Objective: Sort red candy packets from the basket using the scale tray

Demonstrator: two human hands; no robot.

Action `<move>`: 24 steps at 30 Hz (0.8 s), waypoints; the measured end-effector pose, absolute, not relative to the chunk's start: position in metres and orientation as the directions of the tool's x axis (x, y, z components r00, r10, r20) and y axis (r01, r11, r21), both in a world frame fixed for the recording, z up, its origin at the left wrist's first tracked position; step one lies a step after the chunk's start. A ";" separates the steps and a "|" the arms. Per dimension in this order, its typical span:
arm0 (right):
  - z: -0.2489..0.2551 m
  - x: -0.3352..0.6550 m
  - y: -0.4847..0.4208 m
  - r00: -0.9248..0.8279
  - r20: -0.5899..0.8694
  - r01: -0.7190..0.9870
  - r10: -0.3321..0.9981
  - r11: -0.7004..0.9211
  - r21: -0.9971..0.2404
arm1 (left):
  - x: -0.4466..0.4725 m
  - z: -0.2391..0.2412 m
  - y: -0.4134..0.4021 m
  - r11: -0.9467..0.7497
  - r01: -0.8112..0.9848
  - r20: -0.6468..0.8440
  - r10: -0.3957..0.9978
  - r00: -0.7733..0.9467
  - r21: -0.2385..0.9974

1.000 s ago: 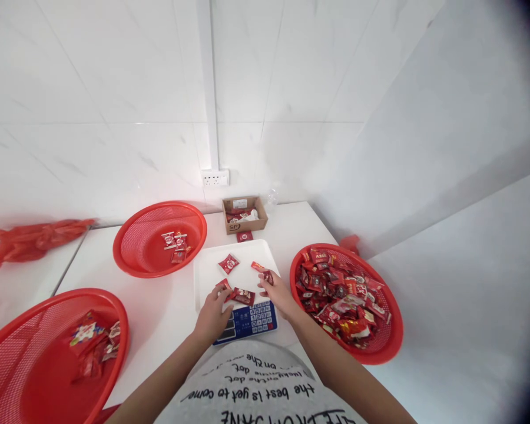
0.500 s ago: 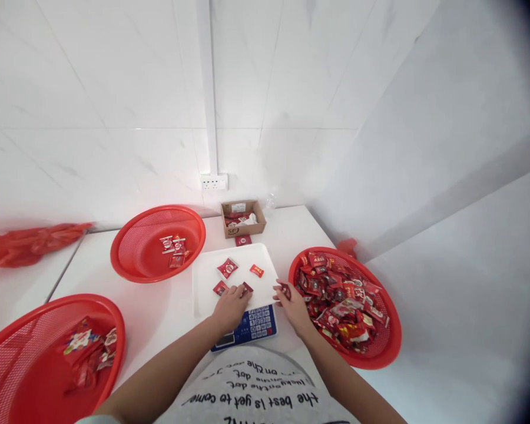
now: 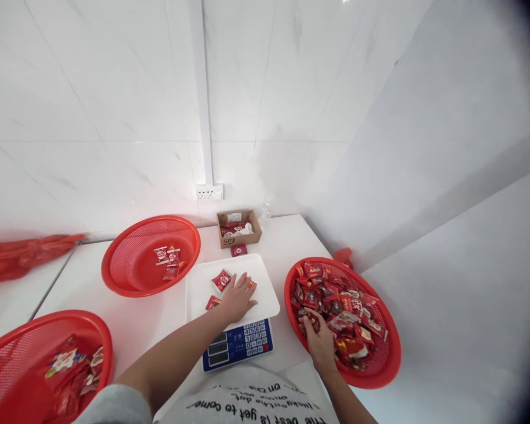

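My left hand (image 3: 238, 299) lies over the white weighing tray (image 3: 267, 300) with its fingers spread. Its fingertips reach a small orange-red candy packet (image 3: 251, 283), which they partly cover. Beside that hand on the tray are a red-and-white candy packet (image 3: 221, 281) and another red packet (image 3: 212, 302), partly behind the wrist. At the full red basket (image 3: 393, 347), my right hand (image 3: 320, 341) is over the near left side, fingers closed around a dark red candy packet (image 3: 311, 321). Many wrapped candies (image 3: 347, 300) fill this basket.
The blue scale keypad (image 3: 238, 344) sits below the tray. Two more red baskets (image 3: 110, 259) (image 3: 101, 321) stand on the left with a few packets each. Behind the tray are a cardboard box (image 3: 241, 239) and a dark red packet (image 3: 239, 251). A red plastic bag (image 3: 22, 256) lies far left.
My right hand has moved from the tray's right edge into the full basket. My left hand has gone forward across the tray, fingers spreading, to the orange-red packet. The view has shifted slightly.
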State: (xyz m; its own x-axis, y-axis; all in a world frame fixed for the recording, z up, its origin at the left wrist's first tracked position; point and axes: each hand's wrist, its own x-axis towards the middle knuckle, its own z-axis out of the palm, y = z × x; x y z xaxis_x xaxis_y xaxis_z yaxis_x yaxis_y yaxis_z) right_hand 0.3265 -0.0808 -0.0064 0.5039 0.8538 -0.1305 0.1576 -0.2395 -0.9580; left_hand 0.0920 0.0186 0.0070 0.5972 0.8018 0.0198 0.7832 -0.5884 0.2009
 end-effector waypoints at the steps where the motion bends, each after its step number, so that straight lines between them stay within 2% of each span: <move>1: -0.005 0.326 -0.080 0.505 -0.137 0.160 0.852 -0.248 -0.955 | 0.088 0.007 0.015 -0.579 0.790 0.028 0.810 0.586 0.204; 8: -0.005 0.327 -0.079 0.521 -0.169 0.154 0.837 -0.286 -0.946 | 0.049 0.003 -0.017 -0.470 0.850 0.113 0.883 0.456 0.239; 14: -0.009 0.328 -0.079 0.521 -0.140 0.205 0.842 -0.283 -0.937 | 0.037 -0.011 -0.024 -0.359 0.893 0.123 0.933 0.338 0.272; 19: -0.004 0.326 -0.080 0.523 -0.143 0.199 0.840 -0.284 -0.938 | 0.046 -0.016 -0.009 -0.333 0.899 0.095 0.943 0.320 0.284; 24: -0.002 0.324 -0.080 0.525 -0.146 0.191 0.838 -0.283 -0.940 | 0.058 -0.012 0.003 -0.308 0.919 0.109 0.951 0.290 0.245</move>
